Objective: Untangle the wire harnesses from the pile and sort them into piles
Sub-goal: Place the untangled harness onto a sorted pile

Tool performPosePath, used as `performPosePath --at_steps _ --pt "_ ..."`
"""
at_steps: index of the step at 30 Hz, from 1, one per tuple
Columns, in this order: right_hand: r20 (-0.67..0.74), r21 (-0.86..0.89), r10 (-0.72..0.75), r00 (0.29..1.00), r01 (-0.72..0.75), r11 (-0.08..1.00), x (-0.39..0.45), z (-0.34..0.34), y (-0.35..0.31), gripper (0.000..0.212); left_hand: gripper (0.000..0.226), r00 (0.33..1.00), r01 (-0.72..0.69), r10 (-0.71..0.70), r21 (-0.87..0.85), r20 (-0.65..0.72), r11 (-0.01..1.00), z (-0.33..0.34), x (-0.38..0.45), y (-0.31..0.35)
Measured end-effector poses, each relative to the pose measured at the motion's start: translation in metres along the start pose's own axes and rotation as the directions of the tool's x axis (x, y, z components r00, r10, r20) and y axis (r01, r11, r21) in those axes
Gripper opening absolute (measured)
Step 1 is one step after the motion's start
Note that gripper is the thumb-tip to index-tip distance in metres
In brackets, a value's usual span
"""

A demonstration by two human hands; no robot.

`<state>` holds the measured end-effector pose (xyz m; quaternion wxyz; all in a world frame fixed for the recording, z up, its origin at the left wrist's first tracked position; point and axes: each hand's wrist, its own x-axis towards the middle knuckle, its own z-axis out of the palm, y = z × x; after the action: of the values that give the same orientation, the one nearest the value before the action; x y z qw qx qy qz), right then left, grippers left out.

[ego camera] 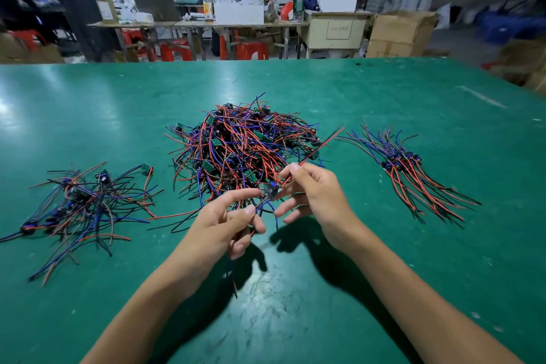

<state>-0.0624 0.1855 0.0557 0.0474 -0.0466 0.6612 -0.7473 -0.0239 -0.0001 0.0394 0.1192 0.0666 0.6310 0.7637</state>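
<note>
Holding one wire harness [270, 193] up between them, both hands work just near of the big tangled pile [239, 151] at the middle of the green table [384, 275]. The left hand [224, 226] pinches the harness's lower wires between thumb and curled fingers, with loose red and black ends hanging down below the palm. The right hand [313, 190] pinches a red wire [320, 145] between thumb and forefinger; that wire runs up and to the right, away from the hand, and ends over the right edge of the big pile. The remaining fingers of the right hand are spread and relaxed. A small dark connector sits on the harness between the two hands, though it is blurred.

A loose, untidy pile [85, 204] of red, blue and black harnesses lies to the left, well apart from the middle one. A neater bundle [404, 165] lies to the right, its blue connectors gathered together and its wires fanning toward the near right. Far behind the table, people sit at a workbench [192, 23] beside cardboard boxes [399, 35] and red stools [251, 50].
</note>
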Motion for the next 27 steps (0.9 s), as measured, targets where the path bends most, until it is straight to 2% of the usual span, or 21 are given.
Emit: performPosePath --at_steps 3,7,9,11,13,16,19,22,24,25,26,27 --pt "-0.149 0.111 -0.005 0.989 0.022 0.994 0.006 -0.008 -0.007 0.026 0.035 1.0 -0.014 0.015 0.008 -0.028 1.0 -0.002 0.0 0.001" --pt "-0.363 0.332 0.024 0.931 0.105 0.937 0.012 -0.037 -0.018 0.021 0.039 0.998 -0.036 0.036 0.007 -0.051 0.999 -0.003 -0.001 0.003" --pt "-0.436 0.477 0.016 0.9 0.216 0.852 0.015 -0.054 -0.024 0.021 0.032 0.997 -0.052 0.052 0.013 -0.065 0.999 -0.004 -0.001 0.003" --pt "-0.503 0.604 0.003 0.865 0.349 0.717 0.02 -0.073 -0.029 0.022 0.027 0.994 -0.058 0.061 0.032 -0.087 0.998 -0.006 0.0 0.003" --pt "-0.561 0.639 0.015 0.828 0.421 0.644 0.025 -0.093 -0.032 0.022 0.025 0.993 -0.054 0.058 0.043 -0.107 0.998 -0.008 0.001 0.002" --pt "-0.558 0.679 0.132 0.819 0.36 0.64 0.029 -0.114 -0.024 0.028 0.021 0.994 -0.039 0.044 0.043 -0.104 0.998 -0.01 0.003 0.002" --pt "-0.517 0.758 0.271 0.812 0.287 0.586 0.028 -0.122 -0.015 0.043 0.02 0.994 -0.039 0.043 0.051 -0.096 0.998 -0.01 0.004 0.0" --pt "-0.511 0.774 0.301 0.805 0.279 0.569 0.027 -0.123 -0.012 0.043 0.019 0.994 -0.033 0.037 0.044 -0.106 0.998 -0.009 0.004 -0.001" --pt "-0.493 0.744 0.267 0.828 0.243 0.622 0.027 -0.118 -0.011 0.037 0.018 0.994 -0.041 0.044 0.039 -0.102 0.998 -0.008 0.003 -0.001" --pt "-0.496 0.67 0.227 0.838 0.203 0.714 0.028 -0.114 -0.01 0.032 0.017 0.994 -0.048 0.051 0.033 -0.098 0.998 -0.008 0.003 0.0" --pt "-0.506 0.53 0.17 0.846 0.149 0.835 0.027 -0.107 -0.007 0.027 0.015 0.994 -0.056 0.059 0.03 -0.088 0.998 -0.008 0.003 0.0" --pt "-0.518 0.307 0.09 0.85 0.087 0.948 0.027 -0.099 -0.003 0.023 0.016 0.995 -0.065 0.067 0.036 -0.069 0.997 -0.008 0.002 0.001"
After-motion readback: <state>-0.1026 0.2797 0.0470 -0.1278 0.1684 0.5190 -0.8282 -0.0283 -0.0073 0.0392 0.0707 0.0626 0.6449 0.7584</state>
